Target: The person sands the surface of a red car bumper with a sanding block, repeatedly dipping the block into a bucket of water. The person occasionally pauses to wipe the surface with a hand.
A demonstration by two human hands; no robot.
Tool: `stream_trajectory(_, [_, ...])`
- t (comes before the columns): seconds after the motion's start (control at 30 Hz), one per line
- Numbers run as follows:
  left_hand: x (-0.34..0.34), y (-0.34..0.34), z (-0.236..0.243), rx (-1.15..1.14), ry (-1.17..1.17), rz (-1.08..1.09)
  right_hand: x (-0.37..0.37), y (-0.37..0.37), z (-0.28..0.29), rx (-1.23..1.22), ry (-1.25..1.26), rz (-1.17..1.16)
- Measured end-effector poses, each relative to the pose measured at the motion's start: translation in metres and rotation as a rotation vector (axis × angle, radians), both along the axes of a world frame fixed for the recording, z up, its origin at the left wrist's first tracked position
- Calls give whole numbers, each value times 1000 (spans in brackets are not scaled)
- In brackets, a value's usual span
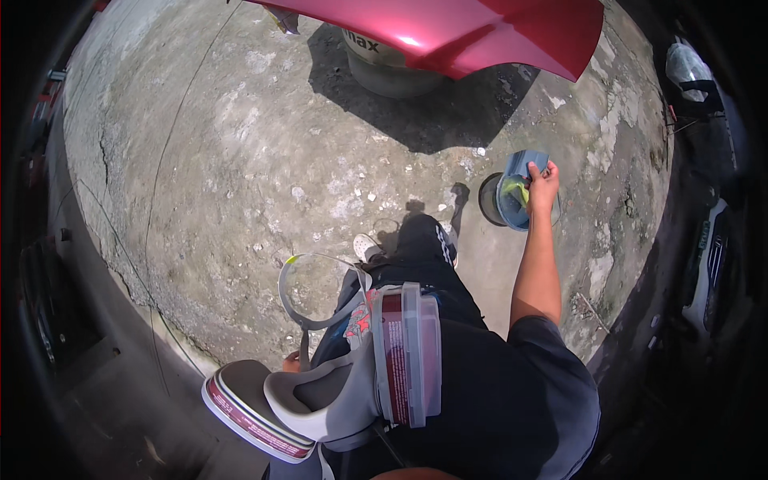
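My right hand (542, 189) pinches a flat blue-grey piece (520, 163) above a bucket (488, 196) on the ground; a yellow-green object (516, 192) shows just beside my fingers. My left hand (292, 362) is mostly hidden behind a grey respirator with pink-red cartridges (404, 352), which hangs against my body with its straps loose. Whether that hand holds anything cannot be seen.
A glossy red vehicle panel (496, 32) rests on a pale drum (384, 76) at the top, casting a shadow. A thin line crosses the cracked concrete (208, 200) at left. Plastic-wrapped items (688, 72) and a long panel (704, 272) lie along the right edge.
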State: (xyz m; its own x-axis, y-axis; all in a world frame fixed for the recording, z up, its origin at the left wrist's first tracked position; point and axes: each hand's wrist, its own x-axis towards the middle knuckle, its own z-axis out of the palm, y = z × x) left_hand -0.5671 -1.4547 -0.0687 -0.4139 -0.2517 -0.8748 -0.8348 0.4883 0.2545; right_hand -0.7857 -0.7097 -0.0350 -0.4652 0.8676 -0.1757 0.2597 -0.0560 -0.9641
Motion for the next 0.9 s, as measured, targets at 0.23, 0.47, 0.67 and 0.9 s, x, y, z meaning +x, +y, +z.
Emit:
stream_trajectory(0.23, [-269, -62, 13, 8, 341, -112, 34, -54, 20, -200, 222, -311])
stream_trajectory(0.47, [-490, 20, 55, 284, 650, -474, -32, -101, 59, -362, 543, -270])
stream_trajectory(0.67, [-600, -8, 49, 259, 504, -421, -98, -122, -21, -362, 387, -245])
stream_trajectory(0.9, [-595, -159, -43, -46, 91, -650, -198, -177, -49, -488, 425, -479])
